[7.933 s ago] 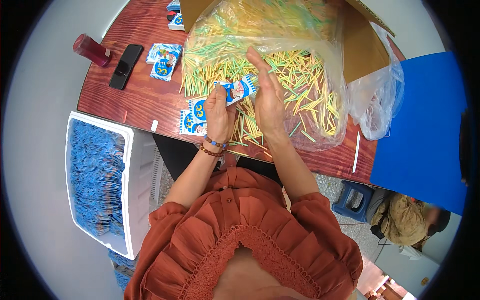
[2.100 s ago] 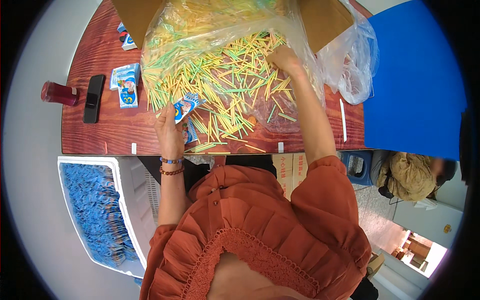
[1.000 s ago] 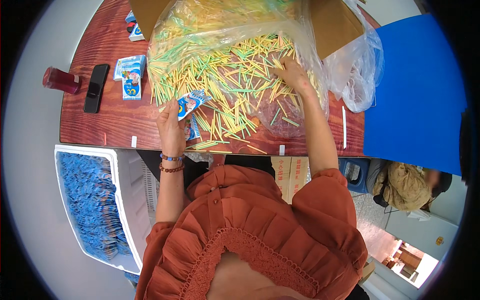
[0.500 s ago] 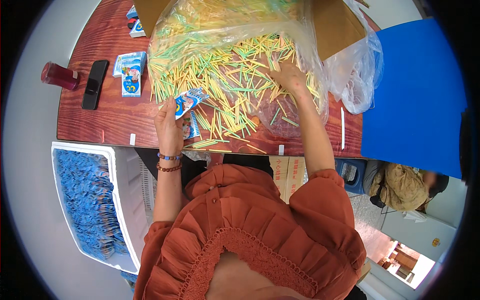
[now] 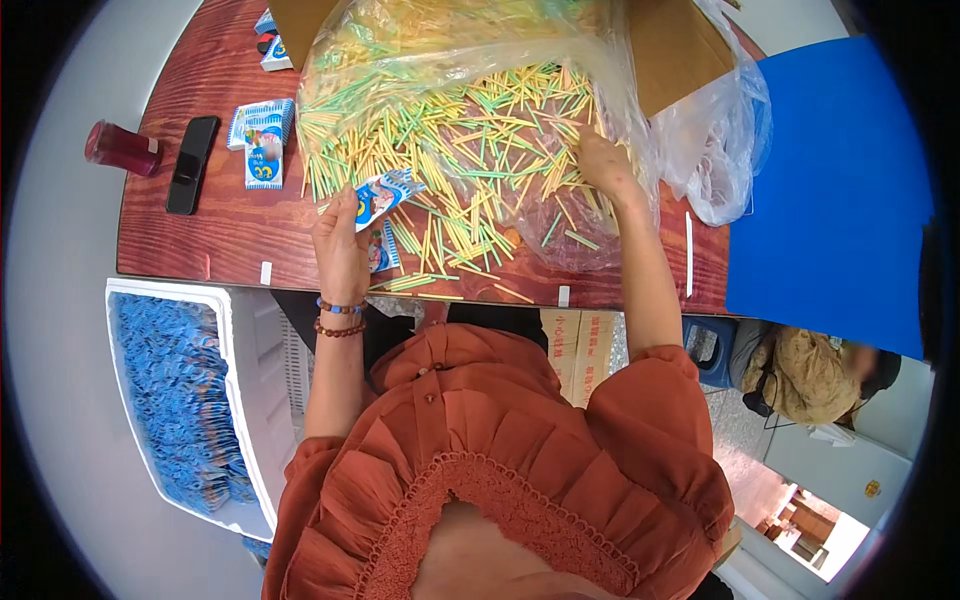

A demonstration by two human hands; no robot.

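Observation:
My left hand (image 5: 341,243) is closed on a small blue-and-white packet (image 5: 383,199), pinched at its lower left end and tilted up to the right. Beneath it, a second blue-and-white packet (image 5: 382,247) lies on the table near the front edge. Thin yellow, green and pinkish sticks (image 5: 455,225) spread in a loose heap in front of me, partly over clear plastic. My right hand (image 5: 608,168) is at the right side of the heap, its fingers curled down among the sticks. Whatever those fingers hold is hidden.
Clear plastic sheeting (image 5: 470,75) covers the far sticks, beside a cardboard flap (image 5: 675,55). Left are flat packets (image 5: 264,160), a black phone (image 5: 192,165) and a red jar (image 5: 124,149). A white foam box (image 5: 230,390) of blue packets stands below left; a blue panel (image 5: 835,200) is right.
My right hand has shifted right across the heap, and its fingers have drawn in. The left hand keeps its grip on the packet, almost in the same place.

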